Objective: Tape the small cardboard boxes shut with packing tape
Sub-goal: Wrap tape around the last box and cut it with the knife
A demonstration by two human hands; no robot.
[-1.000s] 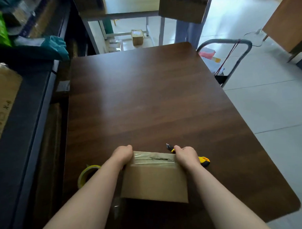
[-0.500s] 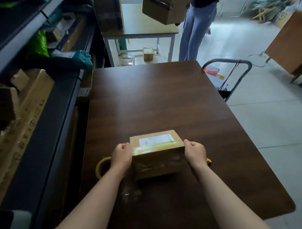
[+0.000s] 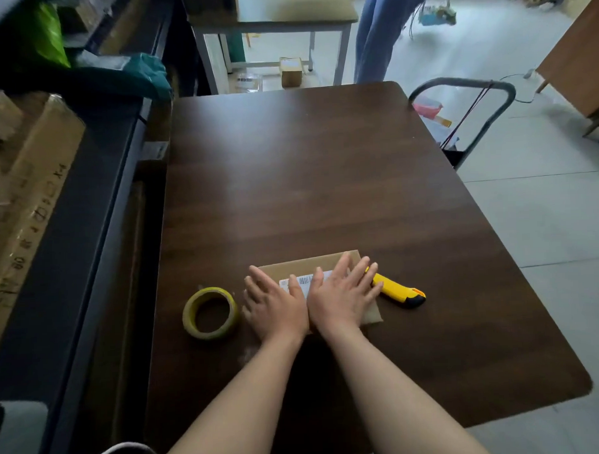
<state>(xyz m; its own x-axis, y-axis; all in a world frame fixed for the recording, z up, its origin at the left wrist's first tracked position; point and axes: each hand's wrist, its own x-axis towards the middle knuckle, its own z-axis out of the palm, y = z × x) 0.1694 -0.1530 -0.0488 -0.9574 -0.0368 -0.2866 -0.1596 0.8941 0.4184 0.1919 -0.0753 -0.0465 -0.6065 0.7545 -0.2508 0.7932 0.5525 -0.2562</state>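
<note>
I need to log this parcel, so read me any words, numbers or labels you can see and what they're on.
White label on the cardboard box: barcode shows, print too small to read.
Large carton at the far left: dark printed marks, too blurred to read.
No text legible.

Shows dark brown wood grain on the bench (image 3: 307, 192); plain tan on the cardboard box (image 3: 309, 262); white label (image 3: 301, 281) with black barcode stripes; yellow-green tape roll (image 3: 190, 315); yellow utility knife (image 3: 395, 289), black at one end.
</note>
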